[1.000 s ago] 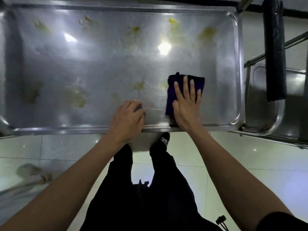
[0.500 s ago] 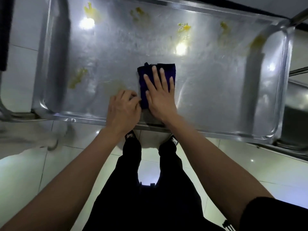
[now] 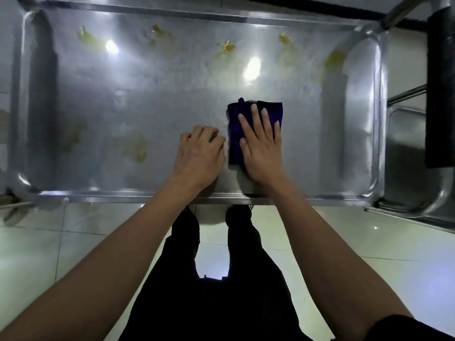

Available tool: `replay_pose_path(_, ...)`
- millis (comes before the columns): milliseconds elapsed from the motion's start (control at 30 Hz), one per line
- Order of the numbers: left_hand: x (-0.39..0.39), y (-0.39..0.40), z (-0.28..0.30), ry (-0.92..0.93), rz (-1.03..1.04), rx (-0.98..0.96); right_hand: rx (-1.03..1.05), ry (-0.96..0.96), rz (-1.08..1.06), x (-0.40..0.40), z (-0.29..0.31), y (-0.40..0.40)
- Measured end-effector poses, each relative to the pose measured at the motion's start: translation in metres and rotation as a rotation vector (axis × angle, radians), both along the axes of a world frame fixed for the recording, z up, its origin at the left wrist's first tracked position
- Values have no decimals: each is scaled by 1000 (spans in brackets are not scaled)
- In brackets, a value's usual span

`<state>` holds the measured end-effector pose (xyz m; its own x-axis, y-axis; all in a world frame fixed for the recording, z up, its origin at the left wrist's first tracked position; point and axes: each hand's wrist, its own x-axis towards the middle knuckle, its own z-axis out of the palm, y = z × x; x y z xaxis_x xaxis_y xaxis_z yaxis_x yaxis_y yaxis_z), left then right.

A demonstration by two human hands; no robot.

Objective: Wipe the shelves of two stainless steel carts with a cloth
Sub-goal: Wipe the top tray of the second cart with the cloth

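Observation:
A folded dark purple cloth (image 3: 233, 124) lies on the top shelf of a stainless steel cart (image 3: 147, 102), right of the shelf's middle and near its front rim. My right hand (image 3: 261, 148) presses flat on the cloth with fingers spread, covering most of it. Just left of the cloth, my left hand (image 3: 199, 156) rests on the bare steel with its fingers curled under, holding nothing. Yellow smears (image 3: 227, 46) dot the far side of the shelf, and duller ones (image 3: 139, 148) lie at the near left.
A second steel cart's shelf (image 3: 406, 153) butts against the right end, with a black padded handle (image 3: 440, 94) above it. My legs in dark trousers (image 3: 211, 291) stand on pale glossy floor tiles (image 3: 369, 254) below the front rim.
My right hand slid the cloth left from near the shelf's right end to the middle, then back a little to the right. My left hand stayed beside it.

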<state>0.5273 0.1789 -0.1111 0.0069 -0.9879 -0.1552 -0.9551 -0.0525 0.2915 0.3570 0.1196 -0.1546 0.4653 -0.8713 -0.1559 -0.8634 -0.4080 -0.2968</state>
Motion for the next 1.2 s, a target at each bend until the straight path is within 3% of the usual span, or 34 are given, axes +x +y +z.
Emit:
replay_pose_path(300,-105,-69,1,-6,-49,64,48,42,-204,-158,8,-62)
replay_pose_path(467,-127,-68,0,-67,8,119,-29,112,-307,-220,8,-79)
replay_pose_path(900,-112,-65,0,-40,-82,124,-2,177,-285,-180,0,-77)
replay_pose_path(1200,13,-46,-1,-30,101,10,-17,170,-145,-48,-1,-80)
